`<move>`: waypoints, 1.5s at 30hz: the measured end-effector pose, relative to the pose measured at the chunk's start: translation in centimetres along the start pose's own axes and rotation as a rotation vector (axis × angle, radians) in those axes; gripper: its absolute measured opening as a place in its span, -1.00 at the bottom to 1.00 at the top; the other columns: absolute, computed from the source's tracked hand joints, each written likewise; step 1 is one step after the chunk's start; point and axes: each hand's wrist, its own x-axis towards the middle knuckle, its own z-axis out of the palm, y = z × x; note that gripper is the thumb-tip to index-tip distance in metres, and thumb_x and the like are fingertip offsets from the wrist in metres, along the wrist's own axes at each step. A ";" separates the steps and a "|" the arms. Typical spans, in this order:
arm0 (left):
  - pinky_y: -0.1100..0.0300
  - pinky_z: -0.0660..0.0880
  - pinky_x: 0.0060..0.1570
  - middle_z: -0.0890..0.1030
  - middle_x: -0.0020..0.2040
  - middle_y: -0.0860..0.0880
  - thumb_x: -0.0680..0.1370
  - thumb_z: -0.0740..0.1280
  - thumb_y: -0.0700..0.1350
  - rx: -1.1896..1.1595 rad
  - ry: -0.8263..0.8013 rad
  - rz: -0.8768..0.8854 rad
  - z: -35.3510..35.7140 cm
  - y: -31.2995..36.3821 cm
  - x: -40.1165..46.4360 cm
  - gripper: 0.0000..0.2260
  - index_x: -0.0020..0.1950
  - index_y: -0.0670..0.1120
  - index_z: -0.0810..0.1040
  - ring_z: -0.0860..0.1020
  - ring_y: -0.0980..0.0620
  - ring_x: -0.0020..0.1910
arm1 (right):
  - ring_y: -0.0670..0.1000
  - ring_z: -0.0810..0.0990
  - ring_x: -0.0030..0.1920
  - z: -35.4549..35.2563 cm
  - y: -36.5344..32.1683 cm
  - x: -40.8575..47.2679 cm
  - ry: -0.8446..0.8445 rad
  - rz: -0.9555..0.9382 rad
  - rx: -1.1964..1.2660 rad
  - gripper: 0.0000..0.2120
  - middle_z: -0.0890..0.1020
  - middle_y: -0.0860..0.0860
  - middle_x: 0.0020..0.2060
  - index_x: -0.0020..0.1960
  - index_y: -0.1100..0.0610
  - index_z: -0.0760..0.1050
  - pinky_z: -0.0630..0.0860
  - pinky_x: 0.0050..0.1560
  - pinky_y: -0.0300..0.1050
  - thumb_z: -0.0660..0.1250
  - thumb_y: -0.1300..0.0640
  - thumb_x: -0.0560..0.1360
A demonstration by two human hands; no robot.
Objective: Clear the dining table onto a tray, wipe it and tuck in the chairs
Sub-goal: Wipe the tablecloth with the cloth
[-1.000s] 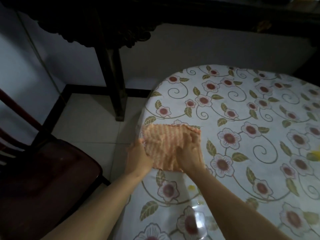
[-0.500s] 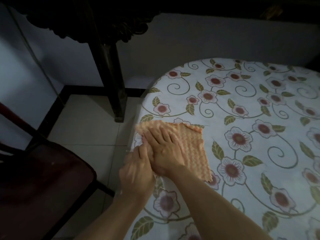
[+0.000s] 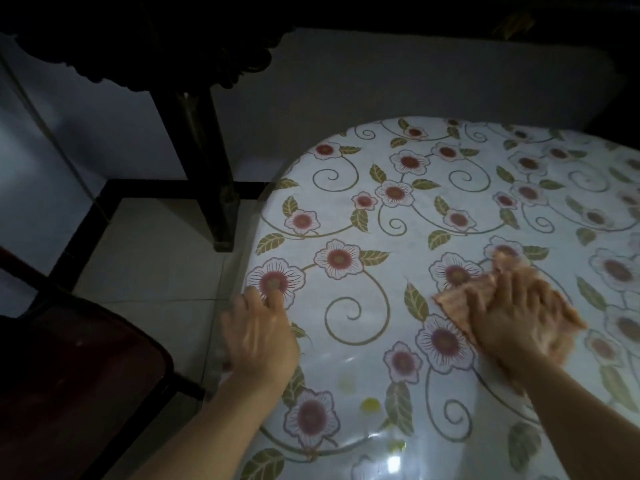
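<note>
The dining table (image 3: 433, 209) has a glossy white cover printed with red flowers and green leaves. An orange striped cloth (image 3: 464, 297) lies flat on it at the right. My right hand (image 3: 512, 317) presses down on the cloth, fingers spread, covering most of it. My left hand (image 3: 259, 334) rests open on the table's left edge and holds nothing. Small yellow spots (image 3: 370, 405) sit on the cover near the front.
A dark red chair seat (image 3: 69, 386) stands at the lower left, beside the table. A dark carved wooden furniture leg (image 3: 207, 168) rises from the tiled floor (image 3: 156, 258) behind the table's left end. A grey wall runs along the back.
My right hand has slid the cloth from the table's left edge toward the right. My left hand has come off the cloth and now rests alone on the edge.
</note>
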 end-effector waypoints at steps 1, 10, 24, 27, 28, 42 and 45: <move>0.12 0.39 0.04 0.41 0.20 -0.08 0.48 0.29 -0.04 0.005 0.013 0.034 0.1 0.4 0.3 -0.51 0.38 -0.07 0.27 0.37 -0.05 0.13 | 0.20 -0.08 0.52 -0.3 0.7 0.0 -0.018 0.031 0.069 -0.12 -0.03 0.13 0.54 0.55 0.12 -0.11 -0.22 0.48 0.13 -0.27 -0.40 0.39; 0.04 0.51 -0.03 0.52 0.28 -0.07 0.35 0.29 -0.18 -0.114 0.038 0.227 1.5 2.8 1.0 -0.58 0.21 -0.11 0.51 0.48 -0.13 0.20 | 0.23 0.05 0.45 1.1 -14.4 0.0 0.064 -0.667 -0.039 -0.57 0.06 0.20 0.47 0.40 0.14 0.21 0.09 0.40 0.16 -0.15 0.06 0.60; 0.16 0.45 -0.54 0.68 -0.13 -0.19 0.19 0.41 -0.30 -0.037 0.073 0.299 0.5 2.5 1.2 -0.74 -0.13 -0.25 0.61 0.62 -0.17 -0.19 | 0.11 -0.23 0.53 1.0 -9.8 5.5 0.023 -0.259 0.026 -0.42 -0.14 0.00 0.55 0.51 -0.20 -0.23 -0.33 0.46 0.18 -0.26 -0.33 0.54; 0.16 0.43 -0.58 0.68 -0.16 -0.19 0.15 0.48 -0.26 0.005 -0.009 0.280 0.1 2.8 1.1 -0.69 -0.14 -0.24 0.60 0.62 -0.17 -0.17 | 0.11 -0.22 0.53 0.3 -4.1 4.8 -0.023 0.010 0.081 -0.37 -0.11 -0.01 0.55 0.54 -0.11 -0.17 -0.31 0.47 0.15 -0.18 -0.31 0.53; 0.15 0.45 -0.56 0.68 -0.12 -0.18 0.17 0.48 -0.24 0.018 -0.038 0.267 0.1 2.9 1.1 -0.69 -0.12 -0.23 0.60 0.61 -0.16 -0.13 | 0.10 -0.24 0.53 0.4 -3.8 4.0 -0.058 0.042 0.082 -0.37 -0.14 -0.01 0.55 0.55 -0.07 -0.19 -0.29 0.48 0.15 -0.18 -0.28 0.55; 0.06 0.27 0.29 0.34 0.44 -0.02 0.48 0.20 -0.19 -0.013 -0.084 0.214 -1.0 2.3 -5.3 -0.54 0.40 -0.09 0.35 0.28 -0.04 0.39 | 0.07 -0.32 0.50 0.6 -4.4 -5.4 -0.052 -0.558 -0.046 -0.46 -0.13 -0.01 0.54 0.53 -0.04 -0.24 -0.42 0.42 0.07 -0.13 -0.03 0.60; 0.02 0.33 0.25 0.43 0.38 -0.06 0.41 0.27 -0.21 -0.034 -0.109 0.170 -0.7 1.4 -7.0 -0.50 0.37 -0.13 0.41 0.36 -0.10 0.33 | 0.13 -0.31 0.51 -0.7 1.7 -3.4 -0.119 -0.076 0.092 -0.44 -0.22 0.07 0.54 0.49 -0.20 -0.29 -0.43 0.38 0.07 -0.19 -0.26 0.56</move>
